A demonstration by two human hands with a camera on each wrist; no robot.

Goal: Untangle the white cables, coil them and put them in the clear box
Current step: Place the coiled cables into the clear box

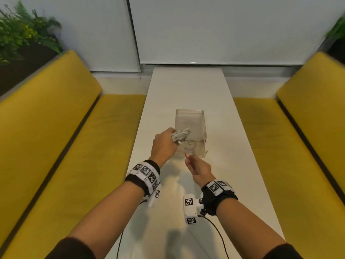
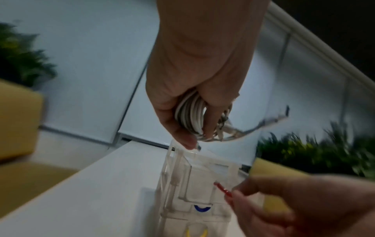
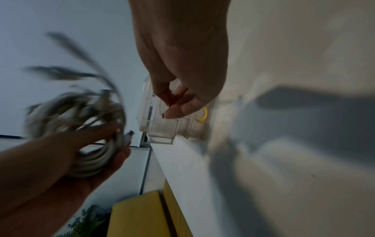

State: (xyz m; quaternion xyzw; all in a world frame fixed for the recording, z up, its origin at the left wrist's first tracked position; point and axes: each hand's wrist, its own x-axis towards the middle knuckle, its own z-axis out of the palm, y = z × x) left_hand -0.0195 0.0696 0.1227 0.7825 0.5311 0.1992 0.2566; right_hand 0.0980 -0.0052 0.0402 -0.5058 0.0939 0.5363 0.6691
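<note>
Just above the near rim of the clear box (image 1: 190, 126), our left hand (image 1: 163, 144) grips the coiled white cables (image 1: 180, 136), fingers wrapped through the loops, thumb pinning them. Loose plug ends stick out past the fingertips toward the box; they blur in the wrist views, so we cannot count the cables. Our right hand (image 1: 198, 170) sits just near of the box's front wall, fingers loosely bent, thumb near the forefinger tip. It seems to hold nothing, though a thin strand could hide there. The box stands on the white table (image 1: 242, 165).

Step in hand, we judge: lowering the coil in. To do it well, keep the loops pinched until they're below the rim, tuck the stray ends inside first, steady the box with the right fingers, then let go low so the coil doesn't spring open.
</note>
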